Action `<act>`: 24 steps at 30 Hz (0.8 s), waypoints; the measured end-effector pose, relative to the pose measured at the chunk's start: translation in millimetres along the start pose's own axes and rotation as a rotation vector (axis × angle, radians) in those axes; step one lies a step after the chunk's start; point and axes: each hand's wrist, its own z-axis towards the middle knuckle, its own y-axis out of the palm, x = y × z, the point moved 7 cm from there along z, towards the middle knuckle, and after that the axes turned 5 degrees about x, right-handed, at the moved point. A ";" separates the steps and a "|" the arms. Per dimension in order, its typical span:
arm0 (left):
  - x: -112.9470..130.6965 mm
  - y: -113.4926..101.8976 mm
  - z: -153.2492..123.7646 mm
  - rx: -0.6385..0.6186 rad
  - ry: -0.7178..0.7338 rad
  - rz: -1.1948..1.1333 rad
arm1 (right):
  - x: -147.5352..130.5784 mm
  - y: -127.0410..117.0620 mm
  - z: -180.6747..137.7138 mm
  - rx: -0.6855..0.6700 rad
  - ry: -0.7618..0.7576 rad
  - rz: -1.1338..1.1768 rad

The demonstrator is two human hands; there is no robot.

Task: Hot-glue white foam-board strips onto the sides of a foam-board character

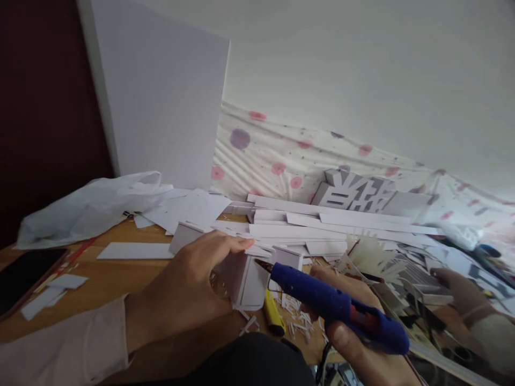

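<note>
**Two hands, one glue gun, one foam piece**

Two hands work close together in the head view, low over the wooden desk. The left hand is curled shut over the top of a small white foam piece, fingers pressing on its upper edge and thumb side toward the wearer, apparently to pin it in place and keep one face turned toward the tool. The right hand is wrapped fully round the grip of a blue glue gun, held low and slanted so that the nozzle points left and meets the side of the piece, just under the left fingertips. The piece stands on the desk near its front edge, between the two hands.

A yellow cutter lies just below the piece, with white offcuts scattered beside it. Behind, long foam strips are stacked flat in a pile, near enough to reach, and white block letters stand beyond them against the spotted cloth. A big white board leans upright against the wall. A plastic bag and a dark phone sit well to the left. Another person's hand rests at the far right among papers, apart from the work
</note>
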 end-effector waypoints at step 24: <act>-4.4 -5.3 1.5 -0.035 -0.072 0.005 | -29.4 15.3 20.0 -0.149 -0.114 -0.129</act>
